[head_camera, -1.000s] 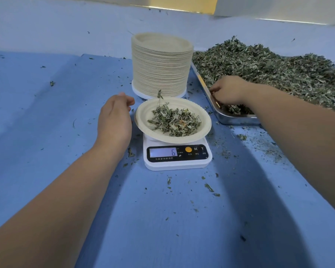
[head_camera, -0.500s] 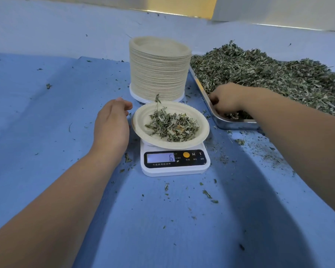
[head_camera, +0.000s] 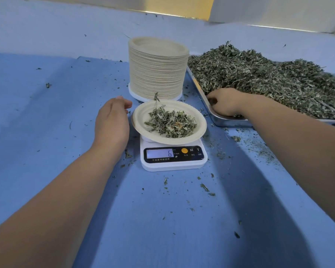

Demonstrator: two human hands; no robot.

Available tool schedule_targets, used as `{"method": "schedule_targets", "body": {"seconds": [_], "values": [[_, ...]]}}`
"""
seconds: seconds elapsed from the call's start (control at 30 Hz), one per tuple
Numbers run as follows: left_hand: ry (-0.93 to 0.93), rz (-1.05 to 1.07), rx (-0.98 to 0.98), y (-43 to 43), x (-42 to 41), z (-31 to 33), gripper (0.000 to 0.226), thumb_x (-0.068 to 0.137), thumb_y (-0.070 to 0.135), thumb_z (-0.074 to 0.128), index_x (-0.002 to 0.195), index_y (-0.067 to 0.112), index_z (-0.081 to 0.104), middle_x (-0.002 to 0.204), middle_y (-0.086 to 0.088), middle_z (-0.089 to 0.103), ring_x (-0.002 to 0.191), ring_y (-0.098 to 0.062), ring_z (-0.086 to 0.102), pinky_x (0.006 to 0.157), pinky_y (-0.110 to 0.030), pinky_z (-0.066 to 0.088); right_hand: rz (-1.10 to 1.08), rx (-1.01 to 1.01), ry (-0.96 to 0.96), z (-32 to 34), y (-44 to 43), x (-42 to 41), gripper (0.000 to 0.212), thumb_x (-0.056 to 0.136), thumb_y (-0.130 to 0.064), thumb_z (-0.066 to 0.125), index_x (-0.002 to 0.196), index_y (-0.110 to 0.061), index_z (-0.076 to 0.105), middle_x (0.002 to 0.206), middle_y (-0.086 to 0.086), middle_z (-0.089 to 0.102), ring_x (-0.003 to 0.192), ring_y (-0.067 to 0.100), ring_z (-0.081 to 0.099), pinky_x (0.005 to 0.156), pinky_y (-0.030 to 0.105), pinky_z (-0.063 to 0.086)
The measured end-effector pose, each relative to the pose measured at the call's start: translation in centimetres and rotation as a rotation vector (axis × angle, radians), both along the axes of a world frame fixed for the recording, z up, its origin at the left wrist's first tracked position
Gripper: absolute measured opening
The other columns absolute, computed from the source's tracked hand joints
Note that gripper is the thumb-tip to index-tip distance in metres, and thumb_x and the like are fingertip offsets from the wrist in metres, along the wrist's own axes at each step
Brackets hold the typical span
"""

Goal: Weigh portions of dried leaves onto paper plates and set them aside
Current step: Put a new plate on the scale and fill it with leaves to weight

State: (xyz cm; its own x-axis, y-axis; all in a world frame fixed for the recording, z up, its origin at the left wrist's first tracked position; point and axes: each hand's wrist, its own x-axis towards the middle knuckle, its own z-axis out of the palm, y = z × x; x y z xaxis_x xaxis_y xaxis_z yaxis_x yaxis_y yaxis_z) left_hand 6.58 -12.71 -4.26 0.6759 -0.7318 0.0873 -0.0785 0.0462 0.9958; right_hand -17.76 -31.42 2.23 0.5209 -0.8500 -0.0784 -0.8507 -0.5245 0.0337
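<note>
Head view: a round beige paper plate (head_camera: 137, 120) carrying grey-green dried leaves (head_camera: 170, 123) is seated on the white digital kitchen scale (head_camera: 173, 161), display reading 6; the left hand (head_camera: 111, 120) is held just left of it, fingers relaxed, nothing gripped, while the right hand (head_camera: 225, 102) is dug into the leaf pile (head_camera: 269, 78) in the steel tray (head_camera: 226, 121) right of the scale, its grasp hidden. Topping up is judged best done in small pinches dropped mid-plate, rim untouched. Crumb-strewn blue cloth (head_camera: 162, 219) is spread under the scale, a tall stack of beige paper plates (head_camera: 157, 74) stood just behind it.
</note>
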Motion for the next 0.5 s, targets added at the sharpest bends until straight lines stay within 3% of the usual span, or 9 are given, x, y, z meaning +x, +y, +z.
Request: {"method": "schedule_targets", "body": {"seconds": [0.17,0.23,0.37,0.5], "values": [[-0.004,0.007,0.004,0.0,0.0,-0.1,0.043,0.082,0.05,0.037,0.092,0.03,0.074,0.114,0.01,0.071,0.116,-0.008,0.062,0.108,-0.049,0.047,0.043,-0.112,0.049,0.3,0.6,-0.3,0.02,0.094,-0.01,0.055,0.098,-0.019,0.072,0.105,0.007,0.071,0.092,0.03,0.062,0.081,0.037,0.052],[-0.008,0.001,-0.005,0.0,0.0,-0.1,0.043,0.082,0.049,0.037,0.091,0.03,0.074,0.119,0.01,0.07,0.119,-0.009,0.061,0.108,-0.048,0.047,0.03,-0.172,-0.046,0.5,0.6,-0.7,0.021,0.092,-0.011,0.06,0.103,-0.018,0.077,0.108,0.004,0.072,0.088,0.024,0.063,0.079,0.032,0.051],[-0.004,0.0,-0.015,0.0,0.1,-0.3,0.043,0.081,0.05,0.037,0.09,0.029,0.074,0.122,0.008,0.07,0.121,-0.008,0.06,0.108,-0.047,0.047,-0.057,-0.217,-0.31,0.9,0.3,-1.3,0.018,0.089,-0.016,0.07,0.102,-0.025,0.078,0.118,-0.001,0.071,0.064,0.005,0.055,0.055,0.017,0.036],[-0.003,-0.011,-0.017,-0.1,0.2,-0.3,0.044,0.082,0.051,0.037,0.092,0.029,0.074,0.125,0.009,0.069,0.125,-0.008,0.058,0.109,-0.047,0.047,-0.105,-0.264,-0.394,0.6,0.6,-1.9,0.016,0.088,-0.018,0.072,0.101,-0.027,0.077,0.12,0.0,0.071,0.077,0.023,0.067,0.062,0.02,0.038]]}}
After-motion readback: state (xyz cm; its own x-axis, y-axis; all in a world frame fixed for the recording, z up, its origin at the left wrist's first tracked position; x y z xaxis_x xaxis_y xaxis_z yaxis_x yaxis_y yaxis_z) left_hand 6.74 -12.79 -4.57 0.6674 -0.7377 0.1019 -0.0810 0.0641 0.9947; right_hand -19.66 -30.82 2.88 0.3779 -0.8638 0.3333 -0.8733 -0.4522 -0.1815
